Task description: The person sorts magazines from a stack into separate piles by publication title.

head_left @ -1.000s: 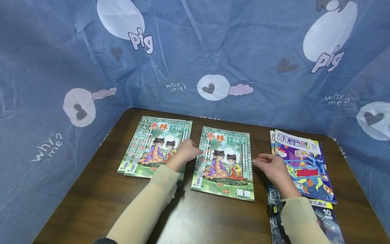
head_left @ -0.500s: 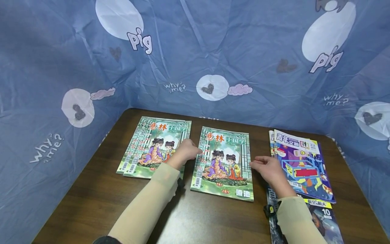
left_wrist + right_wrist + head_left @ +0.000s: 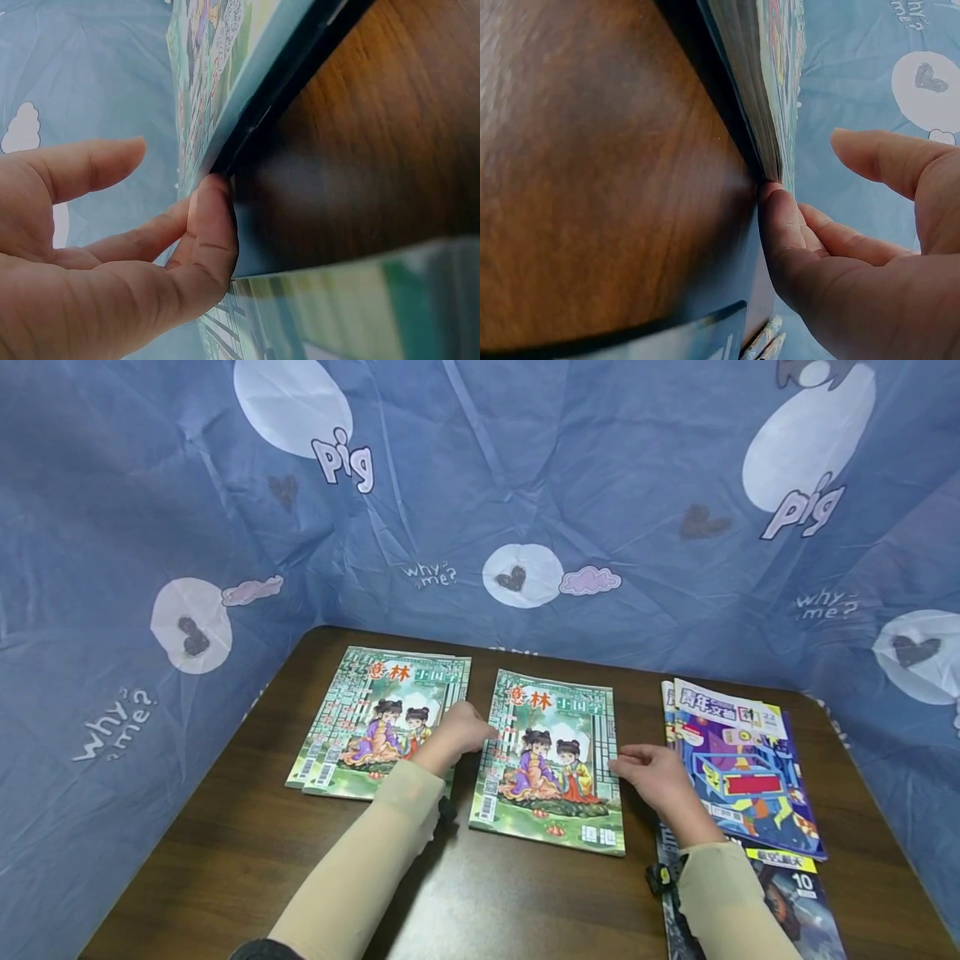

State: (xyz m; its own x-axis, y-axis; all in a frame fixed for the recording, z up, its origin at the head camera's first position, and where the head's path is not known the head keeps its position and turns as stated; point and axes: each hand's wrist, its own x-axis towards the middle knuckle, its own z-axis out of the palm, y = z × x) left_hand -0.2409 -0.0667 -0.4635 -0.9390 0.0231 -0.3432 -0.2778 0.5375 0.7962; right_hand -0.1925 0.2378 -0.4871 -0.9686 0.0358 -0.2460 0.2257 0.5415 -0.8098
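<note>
In the head view a magazine (image 3: 558, 768) with a green cover and two cartoon figures lies flat mid-table. My left hand (image 3: 459, 731) is at its left side, my right hand (image 3: 658, 778) at its right. The left wrist view has bent fingers (image 3: 214, 232) touching the magazine's spine (image 3: 259, 94), with another digit held apart. From the right wrist, fingers (image 3: 780, 225) meet the page edge (image 3: 754, 82), and again one digit stands off. Neither hand is wrapped round the magazine. Matching magazines (image 3: 375, 727) overlap under my left forearm's far side.
On the right, purple-covered magazines (image 3: 750, 752) lie partly over a dark magazine (image 3: 810, 906) with a yellow strip, which my right forearm partly covers. The brown wooden table (image 3: 480, 902) backs onto a blue printed cloth (image 3: 450, 468).
My right hand has come left, from a small gap to the middle magazine's right edge. My left hand and the magazines have hardly moved.
</note>
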